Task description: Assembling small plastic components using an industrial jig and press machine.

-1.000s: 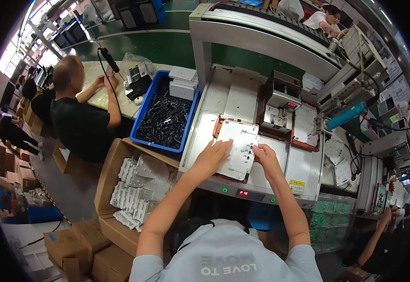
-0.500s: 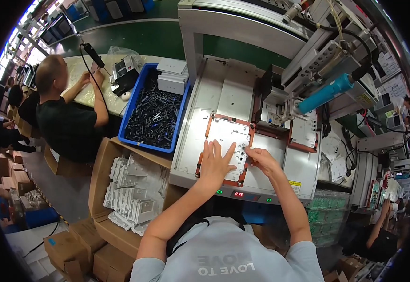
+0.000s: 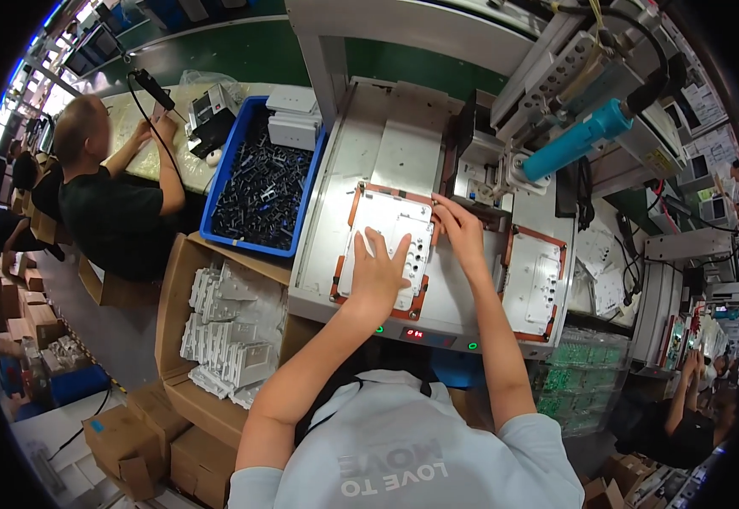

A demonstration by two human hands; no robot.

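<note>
A white panel (image 3: 396, 219) with raised details and a row of holes lies in a red-brown fixture frame (image 3: 338, 276) on the metal bed of a bench machine. My left hand (image 3: 378, 270) rests on its lower part with the fingers spread. At the panel's far right corner is my right hand (image 3: 459, 227), its fingers drawn together against the frame's edge. Whatever they may pinch there is hidden. To the right, a second similar frame (image 3: 510, 284) holds another white panel (image 3: 532, 288), which neither hand touches.
A teal cylinder (image 3: 568, 144) and the machine head hang over the bed's far right. Left of the bed stand a blue bin (image 3: 208, 229) of small black parts and a carton (image 3: 170, 331) of white frames. A co-worker (image 3: 111, 199) holds a screwdriver at the left table.
My right hand has moved from the panel's right side to its far corner. The second frame has slid nearer to me. My left hand stays spread on the panel. The whole view has shifted slightly.
</note>
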